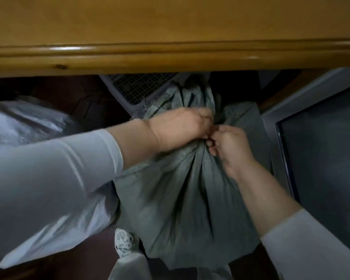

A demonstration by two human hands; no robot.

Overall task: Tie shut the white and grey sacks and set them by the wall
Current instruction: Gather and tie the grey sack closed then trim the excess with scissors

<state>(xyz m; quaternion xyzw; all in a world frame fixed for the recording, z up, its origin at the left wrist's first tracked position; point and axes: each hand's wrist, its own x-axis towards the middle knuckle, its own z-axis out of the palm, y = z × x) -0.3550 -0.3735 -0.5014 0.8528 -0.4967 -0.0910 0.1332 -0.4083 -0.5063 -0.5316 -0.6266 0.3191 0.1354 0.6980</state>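
White shoe (pixel 123 242) at bottom, on dark floor. Grey sack (pixel 182 199) stands just beyond it, its cloth drawn into folds rising to a bunched neck. Left hand (pixel 180 128) grips the neck, fingers curled round it. Right hand (pixel 230 146) pinches the same bunch, touching the left. Cord, if any, cannot be made out. White sack (pixel 28 122) beside, left. Mesh basket (pixel 135 85) behind. Dark screen (pixel 321 148) right. Wooden ledge (pixel 170 55) farthest.
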